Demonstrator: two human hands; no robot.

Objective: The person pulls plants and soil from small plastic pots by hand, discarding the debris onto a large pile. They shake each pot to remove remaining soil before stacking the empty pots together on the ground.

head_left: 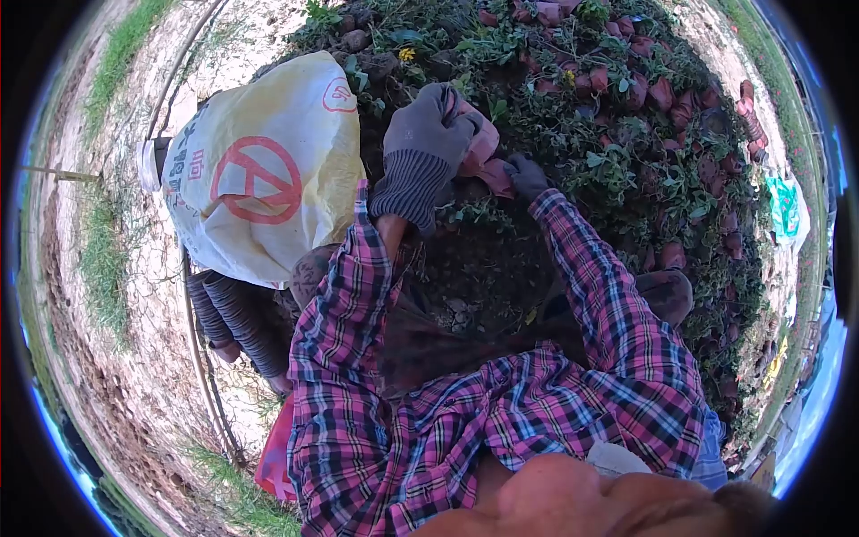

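My left hand (429, 125), in a grey knit-cuffed glove, has its fingers curled round a pinkish-red soft plastic plant pot (481, 148). A second piece of the same pink plastic (497, 177) sits just below it. My right hand (528, 177), in a dark glove, has its fingers closed at the right edge of that lower piece; its fingertips are partly hidden. Both hands are over dark soil and small green plants in front of my knees. Close to the left of my left hand stands a bulging white sack (309, 125) with red printing.
Many red plant pots (662, 94) with weedy greenery cover the ground ahead and right. Stacks of black pots (242, 322) lie below the sack, beside a thin hose (192, 349). A red bag (276, 456) is by my left side; a green-white bag (786, 210) lies far right.
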